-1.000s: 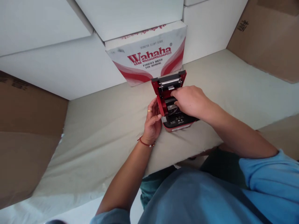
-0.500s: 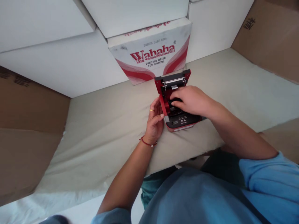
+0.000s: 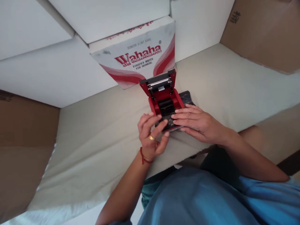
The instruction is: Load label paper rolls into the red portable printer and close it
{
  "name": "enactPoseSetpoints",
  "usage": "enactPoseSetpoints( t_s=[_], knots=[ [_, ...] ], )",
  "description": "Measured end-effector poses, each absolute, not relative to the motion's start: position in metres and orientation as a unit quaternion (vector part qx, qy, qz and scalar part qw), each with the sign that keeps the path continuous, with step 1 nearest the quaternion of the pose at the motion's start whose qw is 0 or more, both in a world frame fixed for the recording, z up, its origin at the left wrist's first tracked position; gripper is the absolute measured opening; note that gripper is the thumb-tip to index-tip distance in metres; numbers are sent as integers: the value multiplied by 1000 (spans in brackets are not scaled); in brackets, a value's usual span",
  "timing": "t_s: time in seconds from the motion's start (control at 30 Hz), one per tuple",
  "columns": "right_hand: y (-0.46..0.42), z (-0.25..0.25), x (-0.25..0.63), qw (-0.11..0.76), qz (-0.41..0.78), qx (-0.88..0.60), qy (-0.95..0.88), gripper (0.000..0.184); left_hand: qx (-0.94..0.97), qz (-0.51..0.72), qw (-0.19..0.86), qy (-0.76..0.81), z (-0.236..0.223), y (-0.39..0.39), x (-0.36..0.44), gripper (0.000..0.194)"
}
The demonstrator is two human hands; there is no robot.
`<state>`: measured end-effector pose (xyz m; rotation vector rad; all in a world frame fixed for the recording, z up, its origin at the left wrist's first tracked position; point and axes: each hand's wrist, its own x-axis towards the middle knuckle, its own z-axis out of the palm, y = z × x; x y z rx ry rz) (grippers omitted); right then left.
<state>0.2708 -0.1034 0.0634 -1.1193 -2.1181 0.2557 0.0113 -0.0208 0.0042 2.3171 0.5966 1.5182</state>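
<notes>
A small red and black printer (image 3: 178, 98), apparently for labels or receipts, stands on the cloth with its lid (image 3: 157, 82) raised. Its roll bay (image 3: 166, 106) shows dark inside; I cannot make out a paper roll. My left hand (image 3: 151, 132), with a gold ring and a red cord bracelet, is at the front left corner, fingers spread and curved over the black button panel. Across the front right corner lies my right hand (image 3: 199, 123), its fingers stretched out onto the panel. Neither hand grips anything. Fingers partly hide the buttons.
Behind the printer stands a white and red Wahaha water carton (image 3: 140, 59), against large white boxes (image 3: 82, 68). Brown cardboard boxes flank the cloth-covered table (image 3: 98, 131), left (image 3: 25, 131) and right (image 3: 264, 34). A dark flat object (image 3: 187, 97) lies beside the printer's right side.
My right hand has come out of the printer's bay and down to its front right corner. My left hand has shifted from the left side to the front panel. The view has swung right.
</notes>
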Motion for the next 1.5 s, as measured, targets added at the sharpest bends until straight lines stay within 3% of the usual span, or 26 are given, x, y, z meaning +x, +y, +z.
enactPoseSetpoints(
  t_s=[0.17,0.37,0.53,0.63,0.87,0.97,1.13,1.33,1.5],
  knots=[
    [-84,76,278,438,164,-461,-754,31,841,495,90,197,5,-26,18,43],
    [-8,80,282,519,201,-550,-623,73,846,490,88,190,6,-26,19,54],
    [5,90,274,519,212,-554,-616,84,846,487,73,206,3,-27,18,47],
    [-19,86,275,541,213,-539,-609,74,840,493,59,217,1,-29,17,44],
    [-68,55,263,493,165,-505,-689,26,844,482,36,232,2,-34,15,46],
    [-73,51,247,463,113,-541,-693,31,849,478,58,219,1,-29,14,46],
    [-71,51,237,459,104,-556,-685,25,801,526,202,203,-1,-16,8,68],
    [-74,51,236,459,101,-553,-688,30,744,525,300,285,9,-12,7,54],
    [-73,51,237,458,90,-544,-697,33,741,524,270,322,16,-14,10,47]
  ],
)
